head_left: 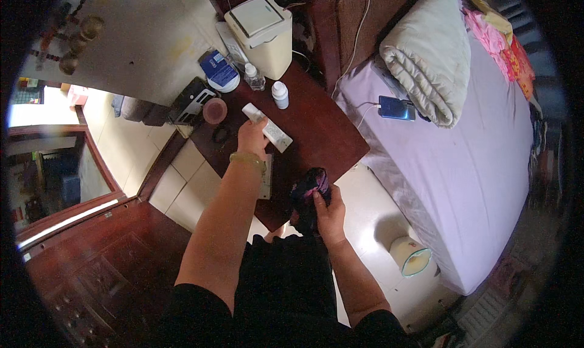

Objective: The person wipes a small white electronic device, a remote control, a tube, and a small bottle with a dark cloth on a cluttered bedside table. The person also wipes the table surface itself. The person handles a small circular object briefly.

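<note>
My left hand (252, 137) grips a long white remote control (276, 135) over a dark red wooden tabletop (328, 124). Its fingers hide part of the remote. In my right hand (331, 214), near the table's front corner, is a bunched dark cloth (311, 187) with a pink and purple pattern. A flat white object (266, 183) lies partly hidden beneath my left wrist. Beyond the remote stand a white bottle (280, 96) and a clear pump bottle (254, 78). A round pinkish lid or dish (215, 110) is to the left of my left hand.
A cream lidded bin (269, 51) and a blue-and-white package (220, 72) occupy the table's back. On the right, a bed (465, 174) bears a folded quilt (429, 60) and a plugged-in phone (396, 108). A small waste bin (406, 252) stands on the tiled floor beside it.
</note>
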The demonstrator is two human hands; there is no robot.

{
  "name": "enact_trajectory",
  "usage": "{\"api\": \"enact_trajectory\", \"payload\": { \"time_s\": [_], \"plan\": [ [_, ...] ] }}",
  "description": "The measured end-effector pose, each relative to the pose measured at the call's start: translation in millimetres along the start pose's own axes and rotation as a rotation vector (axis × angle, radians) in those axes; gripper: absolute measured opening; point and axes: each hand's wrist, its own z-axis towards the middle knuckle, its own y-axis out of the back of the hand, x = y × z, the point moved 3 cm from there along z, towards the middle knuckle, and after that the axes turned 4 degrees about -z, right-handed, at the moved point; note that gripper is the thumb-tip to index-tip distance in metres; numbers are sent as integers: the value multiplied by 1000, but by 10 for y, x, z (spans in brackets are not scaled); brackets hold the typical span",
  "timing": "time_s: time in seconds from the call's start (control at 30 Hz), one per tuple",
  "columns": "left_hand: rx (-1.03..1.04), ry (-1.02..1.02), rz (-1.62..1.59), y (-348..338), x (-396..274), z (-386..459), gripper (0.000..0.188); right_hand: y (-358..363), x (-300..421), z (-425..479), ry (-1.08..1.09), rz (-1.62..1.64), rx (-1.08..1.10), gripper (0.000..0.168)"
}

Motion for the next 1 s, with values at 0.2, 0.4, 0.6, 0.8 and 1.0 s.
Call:
{"api": "enact_trajectory", "payload": {
  "time_s": [0.2,0.4,0.6,0.8,1.0],
  "plan": [
    [-109,-37,-11,-30,-7,211,29,-52,-14,53,-11,-44,20,31],
    [-78,-29,145,-55,-70,224,44,-103,-39,98,5,-7,-7,28],
    [-261,-550,803,374,-309,85,26,-122,98,202,-69,-26,75,27],
    [-394,-749,1278,931,-532,-240,25,-161,255,233,-59,-16,82,27],
    [-365,-709,1380,957,-522,-385,24,-250,195,176,-74,-28,105,27]
  ]
}}
